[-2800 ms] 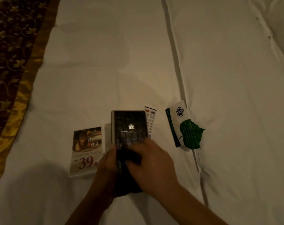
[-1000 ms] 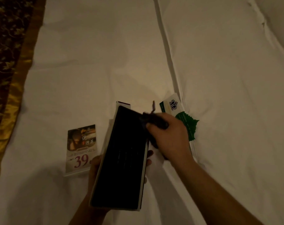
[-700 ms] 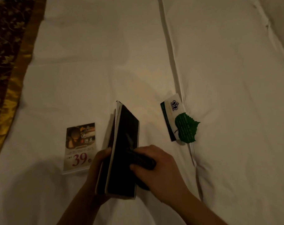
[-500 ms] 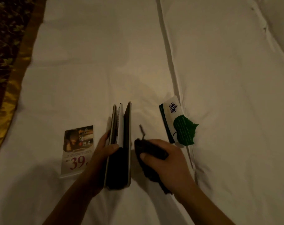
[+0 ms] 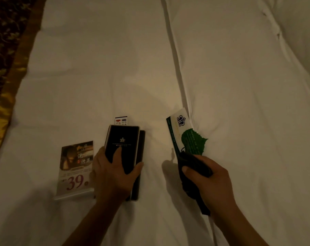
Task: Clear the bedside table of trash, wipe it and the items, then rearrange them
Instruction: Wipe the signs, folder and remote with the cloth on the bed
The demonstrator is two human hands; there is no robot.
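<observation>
White bedding (image 5: 239,103) fills most of what I can see, with a dark, gold-edged runner (image 5: 3,55) along its left side. Near its lower middle lies a black folder (image 5: 123,142), a small pale crest on its cover. The left hand (image 5: 113,171) grips the folder's near end, one finger laid on the cover and the thumb against the right edge. A remote control (image 5: 121,120) peeks out just beyond the folder's far end. Just left of the hands stands a price card (image 5: 76,167) marked 39, touching the left wrist area. To the right, well apart from the folder, the right hand (image 5: 211,181) is closed round a dark cloth (image 5: 193,164). The cloth's far end touches a white and green leaf card (image 5: 184,132) lying beside the seam in the bedding.
</observation>
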